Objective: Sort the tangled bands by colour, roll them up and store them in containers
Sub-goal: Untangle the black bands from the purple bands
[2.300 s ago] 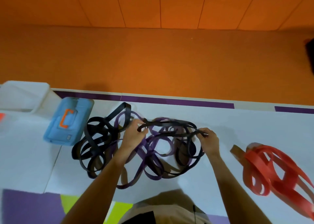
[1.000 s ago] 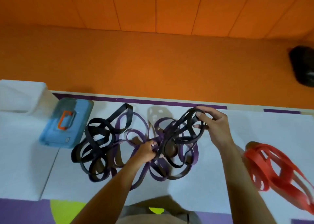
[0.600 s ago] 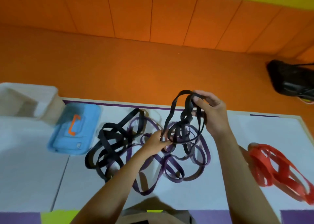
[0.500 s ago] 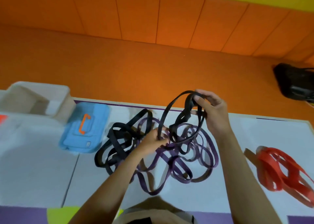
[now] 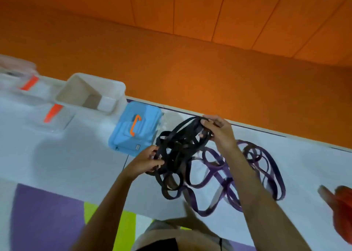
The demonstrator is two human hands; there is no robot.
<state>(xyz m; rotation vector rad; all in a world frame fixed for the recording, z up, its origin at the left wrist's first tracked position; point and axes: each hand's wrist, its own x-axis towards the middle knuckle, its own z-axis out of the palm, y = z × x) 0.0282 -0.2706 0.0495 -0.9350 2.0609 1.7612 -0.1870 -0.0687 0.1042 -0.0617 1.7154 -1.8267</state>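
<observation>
Now, nearest you, the purple bands (image 5: 262, 170) lie slack on the table (image 5: 66, 155), spread out at 4 o'clock from your hands. Half a second ago black loops were woven all through them. Since then you have drawn the black bands (image 5: 179, 151) into one bunch and carried it leftward, so most of the purple lies on its own. I judge the black-from-purple split nearly done, with rolling and storing yet to come.

Your left hand (image 5: 150, 161) has its fingers curled into the bunch's 9 o'clock side, gripping several strands. Your right hand (image 5: 219, 130), further out at 1 o'clock of the bunch, pinches the top loops and seems to hold them raised. Beyond the left hand at 11 o'clock sits the blue box (image 5: 133, 134), lid on. Past it is the open white tub (image 5: 89, 94), seen more fully since your head turned left.

Some things are hard to read. The red bands (image 5: 342, 209) are blurred and cut off by the frame edge at 4 o'clock. At 6 o'clock of the bunch the lowest black loops overlap a purple one, and I cannot tell whether they are threaded or only lying across. Your left fingertips are buried in strands. The clear containers (image 5: 51, 117) far off at 10 o'clock are smeared, and their contents do not show.
</observation>
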